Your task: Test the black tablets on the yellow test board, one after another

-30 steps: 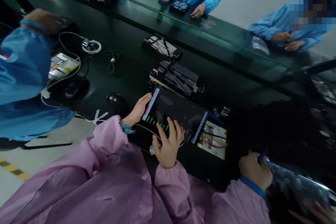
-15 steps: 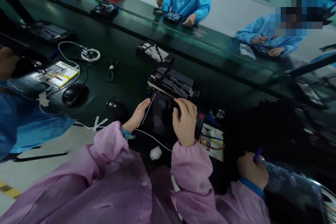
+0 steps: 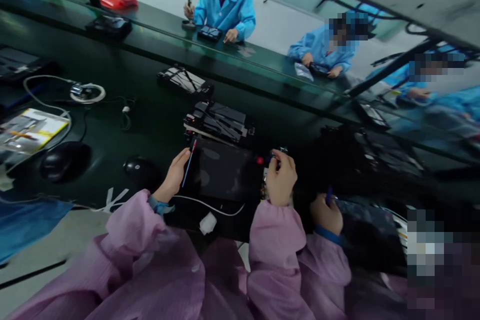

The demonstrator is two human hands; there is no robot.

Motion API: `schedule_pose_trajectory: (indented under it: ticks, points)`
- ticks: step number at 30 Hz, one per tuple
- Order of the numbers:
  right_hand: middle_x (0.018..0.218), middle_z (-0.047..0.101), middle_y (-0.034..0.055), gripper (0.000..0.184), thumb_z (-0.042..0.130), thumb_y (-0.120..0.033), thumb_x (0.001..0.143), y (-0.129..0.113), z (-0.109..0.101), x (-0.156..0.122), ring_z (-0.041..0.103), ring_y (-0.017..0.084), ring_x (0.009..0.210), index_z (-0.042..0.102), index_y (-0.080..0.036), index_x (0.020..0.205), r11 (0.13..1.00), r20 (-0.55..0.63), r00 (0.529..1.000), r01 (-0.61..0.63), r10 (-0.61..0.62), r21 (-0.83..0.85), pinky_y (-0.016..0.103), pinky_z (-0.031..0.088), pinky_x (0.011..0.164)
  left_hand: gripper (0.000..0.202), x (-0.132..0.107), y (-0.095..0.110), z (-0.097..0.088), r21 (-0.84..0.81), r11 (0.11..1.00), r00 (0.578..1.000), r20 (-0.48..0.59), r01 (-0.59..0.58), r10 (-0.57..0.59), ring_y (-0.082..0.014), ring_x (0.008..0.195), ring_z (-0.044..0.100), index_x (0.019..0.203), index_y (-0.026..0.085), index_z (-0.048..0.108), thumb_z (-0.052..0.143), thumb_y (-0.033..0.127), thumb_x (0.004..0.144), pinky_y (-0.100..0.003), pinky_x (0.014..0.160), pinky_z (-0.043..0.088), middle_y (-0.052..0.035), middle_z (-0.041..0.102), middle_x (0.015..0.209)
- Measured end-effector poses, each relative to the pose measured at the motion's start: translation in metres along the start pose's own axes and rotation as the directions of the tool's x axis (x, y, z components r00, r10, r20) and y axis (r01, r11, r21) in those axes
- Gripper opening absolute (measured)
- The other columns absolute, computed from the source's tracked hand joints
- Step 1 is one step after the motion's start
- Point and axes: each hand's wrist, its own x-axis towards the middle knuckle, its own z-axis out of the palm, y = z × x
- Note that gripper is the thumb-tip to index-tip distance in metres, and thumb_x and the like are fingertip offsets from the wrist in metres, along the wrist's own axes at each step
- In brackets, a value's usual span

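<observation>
Pinching the left edge of the tablet (image 3: pixel 225 172), the left hand (image 3: pixel 173 176) is grasping it between thumb and fingers, just left of the frame's centre. I am seeing the right hand (image 3: pixel 280 182) clenching into a fist at the tablet's right edge. Whether it is gripping that edge or a small dark part at its fingertips, I cannot tell. The tablet is lying flat on the dark green bench (image 3: pixel 161 130) at mid-frame. It is showing as a thin, glossy black rectangle with smudged glass and a fine blue-red line along its left border. A limp white cable (image 3: pixel 210 205) is curving under its near edge. Just above it a stack of black trays (image 3: pixel 219 120) is sitting, angular and matte. A rounded black mouse (image 3: pixel 137 167) is resting left of the left hand. At lower right another person's hand (image 3: pixel 325 214) is closing round a blue pen (image 3: pixel 329 194), hiding most of it. Everything beyond is sinking into shadow.
</observation>
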Motion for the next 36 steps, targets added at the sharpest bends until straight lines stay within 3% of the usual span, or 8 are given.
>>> schedule_pose_trajectory:
  ticks: [3, 5, 13, 18, 23, 28, 32, 36]
  points:
    - [0.094, 0.067, 0.0123, 0.035, 0.037, -0.03, 0.091, 0.043, -0.008, -0.006, 0.063, 0.019, 0.083, 0.065, -0.012, 0.1, 0.993, 0.135, 0.985, -0.114, 0.111, 0.017, 0.034, 0.05, 0.076, 0.029, 0.0, -0.001, -0.001, 0.006, 1.0, 1.0, 0.009, -0.018, 0.018, -0.025, 0.114, 0.058, 0.1, 0.021, 0.068, 0.068, 0.037, 0.076, -0.036, 0.101, 0.045, -0.0045, 0.067, 0.112]
    - [0.093, 0.069, 0.0106, 0.037, 0.035, -0.032, 0.092, 0.051, -0.011, -0.015, 0.065, 0.017, 0.082, 0.066, -0.014, 0.1, 0.993, 0.239, 0.966, -0.108, 0.094, 0.049, 0.03, 0.05, 0.076, 0.028, 0.0, -0.001, -0.003, 0.018, 1.0, 0.999, -0.031, -0.021, 0.021, -0.0252, 0.116, 0.056, 0.099, 0.02, 0.068, 0.069, 0.035, 0.075, -0.036, 0.103, 0.043, -0.0053, 0.066, 0.114]
    - [0.096, 0.069, 0.009, 0.034, 0.036, -0.03, 0.093, 0.029, -0.046, -0.109, 0.066, 0.016, 0.078, 0.06, -0.015, 0.111, 0.973, 0.286, 0.94, -0.217, 0.186, 0.081, 0.029, 0.053, 0.073, 0.029, -0.002, -0.002, -0.006, 0.066, 0.997, 0.995, -0.086, -0.04, 0.046, -0.0253, 0.12, 0.053, 0.104, 0.019, 0.067, 0.067, 0.033, 0.078, -0.035, 0.106, 0.041, -0.0061, 0.063, 0.12]
    - [0.084, 0.068, 0.009, 0.044, 0.043, -0.045, 0.09, 0.032, -0.037, -0.138, 0.064, 0.016, 0.066, 0.061, -0.011, 0.112, 0.928, 0.39, 0.872, -0.359, 0.295, 0.101, 0.029, 0.053, 0.067, 0.033, -0.001, -0.002, -0.006, 0.106, 0.993, 0.993, -0.099, -0.058, 0.069, -0.0258, 0.113, 0.057, 0.104, 0.019, 0.067, 0.071, 0.034, 0.075, -0.034, 0.1, 0.046, -0.0064, 0.065, 0.115]
    - [0.079, 0.067, 0.0109, 0.067, 0.039, -0.067, 0.084, 0.032, -0.023, -0.133, 0.063, 0.018, 0.063, 0.061, -0.009, 0.108, 0.941, 0.401, 0.868, -0.337, 0.293, 0.042, 0.031, 0.052, 0.063, 0.037, 0.0, 0.002, -0.005, 0.064, 0.992, 0.991, 0.086, -0.109, 0.103, -0.0235, 0.098, 0.063, 0.1, 0.017, 0.068, 0.065, 0.046, 0.078, -0.03, 0.085, 0.051, -0.0057, 0.068, 0.104]
    - [0.079, 0.068, 0.0111, 0.077, 0.035, -0.077, 0.079, 0.031, -0.029, -0.121, 0.064, 0.02, 0.067, 0.061, -0.009, 0.106, 0.97, 0.466, 0.857, -0.242, 0.221, -0.015, 0.034, 0.051, 0.069, 0.042, -0.001, 0.005, -0.003, 0.07, 0.994, 0.994, 0.071, -0.085, 0.08, -0.0178, 0.079, 0.063, 0.103, 0.015, 0.065, 0.066, 0.049, 0.077, -0.025, 0.069, 0.05, -0.0044, 0.068, 0.094]
    - [0.087, 0.068, 0.01, 0.058, 0.036, -0.062, 0.089, 0.01, -0.047, -0.091, 0.063, 0.018, 0.072, 0.062, -0.012, 0.106, 0.99, 0.363, 0.921, -0.131, 0.142, -0.056, 0.031, 0.049, 0.069, 0.039, -0.002, 0.005, -0.002, 0.032, 0.995, 0.983, 0.163, -0.097, 0.091, -0.0144, 0.071, 0.061, 0.101, 0.017, 0.066, 0.064, 0.049, 0.079, -0.022, 0.064, 0.048, -0.0025, 0.067, 0.089]
    - [0.097, 0.067, 0.0073, 0.029, 0.043, -0.034, 0.094, -0.038, -0.045, -0.04, 0.061, 0.016, 0.083, 0.062, -0.017, 0.107, 0.995, 0.218, 0.97, 0.099, -0.104, 0.033, 0.028, 0.048, 0.075, 0.037, -0.004, 0.007, -0.001, 0.027, 0.998, 0.996, 0.077, -0.053, 0.051, -0.0155, 0.075, 0.062, 0.101, 0.017, 0.066, 0.068, 0.045, 0.076, -0.023, 0.067, 0.049, -0.0026, 0.068, 0.089]
